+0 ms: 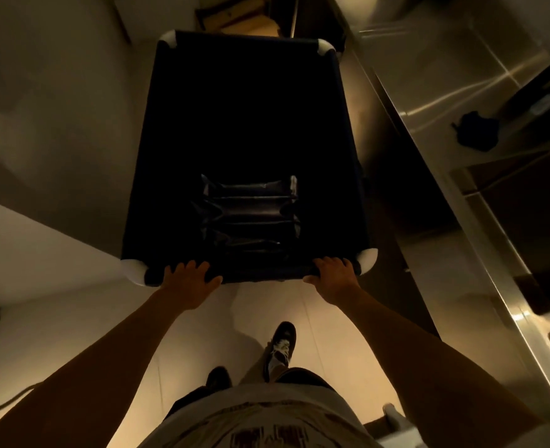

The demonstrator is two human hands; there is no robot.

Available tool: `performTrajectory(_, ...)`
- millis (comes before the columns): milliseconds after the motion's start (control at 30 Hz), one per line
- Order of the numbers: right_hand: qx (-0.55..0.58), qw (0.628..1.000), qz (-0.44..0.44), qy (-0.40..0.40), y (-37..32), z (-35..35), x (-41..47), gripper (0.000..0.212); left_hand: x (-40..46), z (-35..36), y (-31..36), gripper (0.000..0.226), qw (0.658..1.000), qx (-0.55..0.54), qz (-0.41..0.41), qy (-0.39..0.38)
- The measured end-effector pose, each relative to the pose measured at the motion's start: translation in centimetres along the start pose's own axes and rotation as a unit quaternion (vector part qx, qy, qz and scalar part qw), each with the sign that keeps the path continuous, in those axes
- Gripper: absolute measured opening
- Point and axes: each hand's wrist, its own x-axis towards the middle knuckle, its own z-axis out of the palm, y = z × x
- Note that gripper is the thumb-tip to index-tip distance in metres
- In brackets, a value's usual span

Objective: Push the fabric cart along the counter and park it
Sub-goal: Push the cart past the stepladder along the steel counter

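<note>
The fabric cart [244, 124] is a deep black cloth bin with white rounded corner pieces, standing on the floor straight ahead of me. Folded dark plastic bags [251, 215] lie inside near its close end. My left hand [188, 279] grips the near rim toward the left corner. My right hand [333, 274] grips the same rim toward the right corner. A long stainless steel counter [435, 101] runs along the cart's right side, close to it.
A pale wall [50, 101] stands left of the cart. Cardboard boxes [235, 14] lie on the floor beyond the cart's far end. A small dark object [477, 130] rests on the counter. My feet are on the light floor [260, 305] behind the cart.
</note>
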Motion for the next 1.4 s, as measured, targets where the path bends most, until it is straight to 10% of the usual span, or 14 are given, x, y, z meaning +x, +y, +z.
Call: performTrajectory(1400,-0.041,0.999,0.005,0.012,-2.8,-16.6,21.2,0.055,16.5,-13.2,-0.7,0.067,0.987,-0.138,-0.074,0.046)
